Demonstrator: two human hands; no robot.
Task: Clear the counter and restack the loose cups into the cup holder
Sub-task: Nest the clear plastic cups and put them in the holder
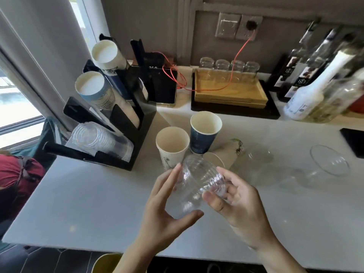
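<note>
Both hands hold a stack of clear plastic cups (194,184) tilted above the white counter (88,203). My left hand (165,209) cups its lower left side and my right hand (234,201) grips its right end. Just behind stand a white paper cup (172,146) and a dark blue paper cup (204,133), both upright. A beige paper cup (224,156) lies on its side beside them. More clear cups (262,166) lie to the right. The black cup holder (122,125) at the left holds two paper cup stacks and a clear cup stack (96,140).
A clear dome lid (331,160) lies at the right. At the back are a wooden tray (230,93) with glass jars, a black scale (161,85) with a red cable, and bottles (307,95) at the right. A black pad (352,140) sits at the right edge.
</note>
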